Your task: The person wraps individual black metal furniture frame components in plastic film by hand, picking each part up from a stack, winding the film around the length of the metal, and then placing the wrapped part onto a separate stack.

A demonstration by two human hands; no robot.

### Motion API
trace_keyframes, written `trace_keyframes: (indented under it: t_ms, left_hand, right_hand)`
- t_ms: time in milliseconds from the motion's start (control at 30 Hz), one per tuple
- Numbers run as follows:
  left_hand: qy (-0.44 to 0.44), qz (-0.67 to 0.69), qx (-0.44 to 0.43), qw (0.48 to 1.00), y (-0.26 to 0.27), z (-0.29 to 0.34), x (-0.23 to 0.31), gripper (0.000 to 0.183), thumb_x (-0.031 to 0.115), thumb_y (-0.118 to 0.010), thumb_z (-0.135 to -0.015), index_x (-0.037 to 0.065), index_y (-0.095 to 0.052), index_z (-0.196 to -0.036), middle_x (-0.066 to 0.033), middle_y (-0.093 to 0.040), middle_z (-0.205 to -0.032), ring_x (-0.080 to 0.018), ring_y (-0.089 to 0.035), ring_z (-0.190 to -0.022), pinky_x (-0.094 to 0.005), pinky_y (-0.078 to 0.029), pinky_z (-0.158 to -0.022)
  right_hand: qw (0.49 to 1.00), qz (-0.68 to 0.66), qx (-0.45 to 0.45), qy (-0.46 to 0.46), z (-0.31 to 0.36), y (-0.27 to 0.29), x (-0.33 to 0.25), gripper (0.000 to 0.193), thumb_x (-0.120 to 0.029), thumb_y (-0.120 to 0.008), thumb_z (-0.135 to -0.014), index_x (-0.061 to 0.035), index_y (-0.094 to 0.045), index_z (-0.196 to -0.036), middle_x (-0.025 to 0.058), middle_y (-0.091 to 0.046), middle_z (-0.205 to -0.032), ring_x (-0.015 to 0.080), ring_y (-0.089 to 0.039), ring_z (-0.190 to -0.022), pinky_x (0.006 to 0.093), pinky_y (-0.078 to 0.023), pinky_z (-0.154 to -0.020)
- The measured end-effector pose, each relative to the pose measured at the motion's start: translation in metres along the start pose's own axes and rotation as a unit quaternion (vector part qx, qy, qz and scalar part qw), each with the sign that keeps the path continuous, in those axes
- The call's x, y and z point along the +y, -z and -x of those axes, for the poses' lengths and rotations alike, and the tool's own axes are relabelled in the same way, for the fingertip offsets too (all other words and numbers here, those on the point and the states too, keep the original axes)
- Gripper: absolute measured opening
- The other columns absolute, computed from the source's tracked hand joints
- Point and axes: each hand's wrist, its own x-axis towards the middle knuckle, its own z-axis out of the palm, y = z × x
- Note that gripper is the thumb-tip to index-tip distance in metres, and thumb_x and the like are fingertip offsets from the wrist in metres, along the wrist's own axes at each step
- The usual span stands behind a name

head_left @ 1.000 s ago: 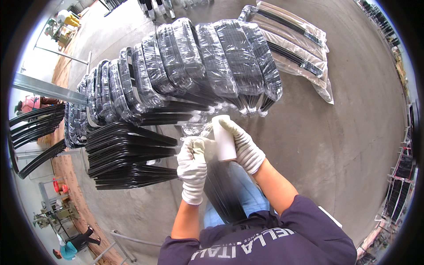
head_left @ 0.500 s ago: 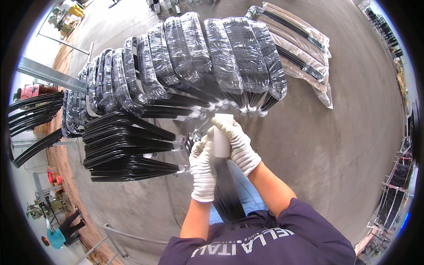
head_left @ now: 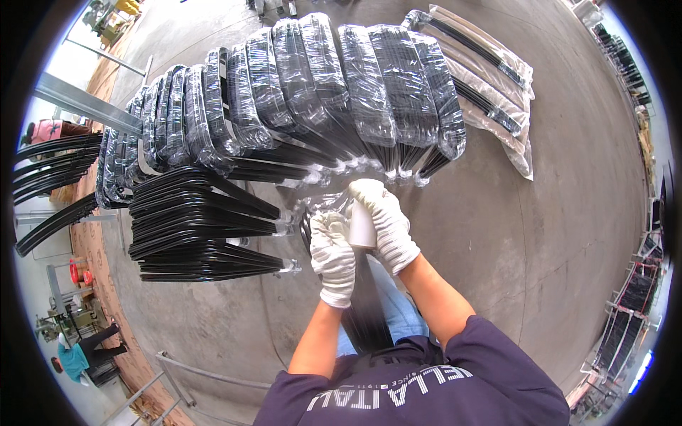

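A white roll (head_left: pixel 362 228), which looks like a stretch-film roll, is tilted in front of me. My right hand (head_left: pixel 386 224), in a white knit glove, is closed round its upper part. Beside the roll, my gloved left hand (head_left: pixel 332 259) is closed too; its fingers hide what they grip. Clear film (head_left: pixel 323 204) shows just beyond the left hand. Below the roll, a dark bundle (head_left: pixel 367 309) of what look like black tubes reaches toward my body, between my forearms. More black tubing shows at the outer side of my left hand.
Bent black tubes (head_left: pixel 202 216) are stacked at the left, their ends wrapped in film. Behind them curves a row of film-wrapped black bundles (head_left: pixel 323 67). Long packages (head_left: pixel 490 92) lie at the far right on the concrete floor. Metal rails (head_left: pixel 89 103) and a distant person (head_left: pixel 73 361) are leftward.
My right hand has moved slightly up and to the right with the roll, now covering its upper end. My left hand has shifted a little to the right. The surroundings have shifted slightly in view.
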Motion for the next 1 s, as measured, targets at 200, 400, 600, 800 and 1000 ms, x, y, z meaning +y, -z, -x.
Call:
trace_keyframes:
  t_ms: [200, 400, 600, 800, 1000]
  left_hand:
    - [0.013, -0.050, -0.114, 0.992, 0.014, -0.003, 0.031, 0.012, 0.007, -0.045, -0.091, 0.001, -0.053, -0.098, -0.0072, -0.056, -0.081, -0.0157, -0.052, -0.073, -0.0278, -0.043, -0.071]
    - [0.078, 0.049, -0.112, 0.990, 0.016, -0.005, -0.013, 0.011, 0.017, -0.049, -0.092, 0.008, -0.055, -0.090, 0.0034, -0.051, -0.065, -0.0026, -0.040, -0.050, -0.0179, -0.032, -0.044]
    - [0.309, 0.284, -0.200, 0.885, 0.047, -0.032, 0.050, 0.017, 0.023, -0.053, -0.089, 0.006, -0.055, -0.087, 0.0027, -0.046, -0.056, -0.0049, -0.039, -0.042, -0.0189, -0.033, -0.038]
    - [0.189, 0.186, -0.163, 0.950, 0.043, -0.056, 0.064, 0.017, 0.020, -0.059, -0.086, 0.003, -0.062, -0.085, 0.0027, -0.051, -0.057, -0.0031, -0.039, -0.040, -0.0179, -0.031, -0.037]
    - [0.195, 0.209, -0.130, 0.949, 0.038, -0.075, 0.065, 0.016, 0.019, -0.062, -0.084, 0.004, -0.061, -0.087, 0.0040, -0.048, -0.055, -0.0023, -0.038, -0.039, -0.0175, -0.029, -0.035]
  right_hand:
    - [0.957, 0.237, 0.046, 0.163, -0.001, -0.009, 0.008, 0.030, -0.025, -0.074, -0.071, -0.0065, -0.055, -0.086, 0.0043, -0.063, -0.074, 0.0162, -0.060, -0.062, 0.0276, -0.049, -0.060]
    - [0.879, 0.423, 0.023, 0.218, -0.008, -0.004, 0.001, 0.041, -0.039, -0.071, -0.071, -0.0082, -0.055, -0.092, 0.0069, -0.063, -0.079, 0.0207, -0.062, -0.072, 0.0292, -0.048, -0.065]
    - [0.978, -0.032, -0.153, -0.141, 0.007, 0.010, -0.027, 0.038, -0.027, -0.067, -0.078, -0.0057, -0.054, -0.106, 0.0039, -0.059, -0.089, 0.0122, -0.057, -0.077, 0.0273, -0.047, -0.072]
    - [0.978, -0.002, -0.190, -0.087, 0.008, -0.001, -0.032, 0.039, -0.023, -0.067, -0.077, -0.0039, -0.052, -0.108, 0.0067, -0.060, -0.089, 0.0159, -0.060, -0.078, 0.0280, -0.050, -0.072]
    - [0.946, -0.155, -0.263, -0.113, -0.016, 0.021, -0.017, 0.056, -0.036, -0.064, -0.077, 0.0021, -0.049, -0.115, 0.0167, -0.058, -0.103, 0.0254, -0.059, -0.092, 0.0383, -0.048, -0.082]
